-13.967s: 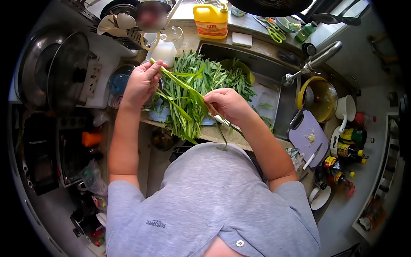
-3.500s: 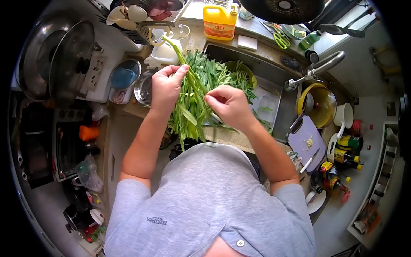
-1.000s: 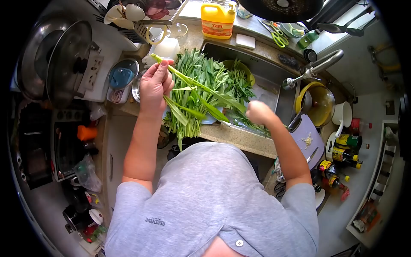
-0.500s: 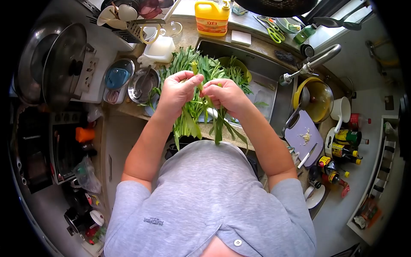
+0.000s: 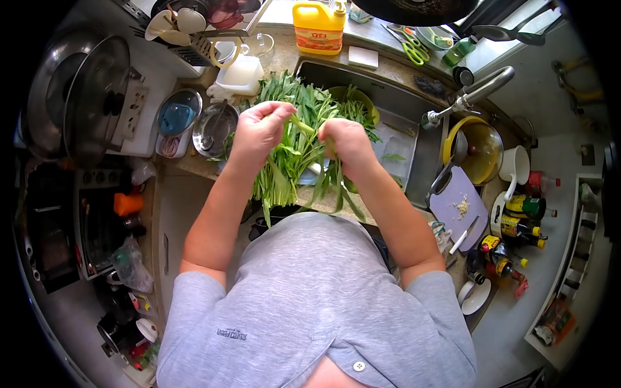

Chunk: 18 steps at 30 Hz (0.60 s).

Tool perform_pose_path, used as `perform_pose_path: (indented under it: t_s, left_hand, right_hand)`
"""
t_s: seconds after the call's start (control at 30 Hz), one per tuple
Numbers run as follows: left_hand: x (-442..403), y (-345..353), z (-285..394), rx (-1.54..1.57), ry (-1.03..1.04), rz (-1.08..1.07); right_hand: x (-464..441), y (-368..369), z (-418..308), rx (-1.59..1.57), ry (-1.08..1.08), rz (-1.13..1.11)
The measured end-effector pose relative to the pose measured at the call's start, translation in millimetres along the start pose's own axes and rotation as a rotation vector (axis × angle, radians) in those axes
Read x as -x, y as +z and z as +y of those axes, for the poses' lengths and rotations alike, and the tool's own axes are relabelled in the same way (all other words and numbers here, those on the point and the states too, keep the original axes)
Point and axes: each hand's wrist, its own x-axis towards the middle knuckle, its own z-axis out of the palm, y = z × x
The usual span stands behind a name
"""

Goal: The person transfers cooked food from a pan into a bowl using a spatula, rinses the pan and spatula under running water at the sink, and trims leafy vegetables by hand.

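A large heap of long-leaved greens (image 5: 278,178) lies at the left end of the sink, its stems hanging toward the counter's front edge. Above the heap, my left hand (image 5: 262,126) is closed with the fingertips pinched at the upper end of a pale green stem (image 5: 301,124). Just to the right, my right hand (image 5: 348,142) is closed around the stem's other part, with leaves dangling below the fist. Behind my right hand, more greens rest in a yellow-green bowl (image 5: 374,114) in the sink.
The metal sink (image 5: 417,145) has a faucet (image 5: 475,94) at its right. Beyond it are a yellow colander (image 5: 486,155) and a purple cutting board (image 5: 456,204) with a knife (image 5: 460,240). Metal bowls (image 5: 215,129) stand left of the greens. A yellow detergent jug (image 5: 319,29) is behind.
Half a second ago my hands were almost touching; now they are slightly apart, with the stem between them. Earlier my right hand was farther right, away from the stem end in my left hand.
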Motion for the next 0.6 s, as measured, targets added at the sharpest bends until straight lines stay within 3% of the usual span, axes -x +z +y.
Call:
perform_pose_path:
  t_s: [0.03, 0.1, 0.17, 0.2, 0.23, 0.3, 0.43, 0.5, 0.53, 0.6]
  left_hand:
    - [3.5, 1.7, 0.0, 0.036, 0.059, 0.073]
    - [5.0, 2.2, 0.4, 0.072, 0.125, 0.144]
    - [6.2, 0.0, -4.8, 0.251, -0.022, -0.084]
    - [5.4, 2.1, -8.4, 0.271, -0.023, -0.139]
    - [5.3, 5.3, -9.6, 0.270, -0.023, -0.141]
    - [6.4, 11.0, -10.9, 0.293, -0.124, -0.123]
    - [9.0, 9.2, -17.2, 0.258, -0.114, -0.161]
    - [9.3, 10.2, -24.1, 0.215, -0.105, -0.168]
    - [10.0, 18.5, -30.1, 0.017, 0.149, -0.072]
    - [15.1, 23.2, -31.9, -0.222, 0.438, 0.008]
  right_hand:
    - [-4.9, -2.5, 4.2, -0.213, 0.049, 0.147]
    - [-13.6, -12.7, 3.7, -0.250, 0.065, 0.118]
    - [-9.8, -4.5, -4.5, -0.361, 0.144, -0.084]
    - [-0.4, 7.8, -18.5, -0.251, 0.187, -0.050]
    - [-0.3, 9.3, -18.8, -0.252, 0.185, -0.049]
    - [-1.9, 11.7, -20.7, -0.327, 0.221, -0.333]
    - [-7.4, 4.8, -11.9, -0.403, 0.261, -0.468]
    - [-5.5, 6.0, -9.6, -0.358, 0.244, -0.387]
    - [-4.6, 8.0, -10.0, -0.315, 0.221, -0.305]
    - [-11.1, 8.7, 0.4, -0.333, 0.233, -0.256]
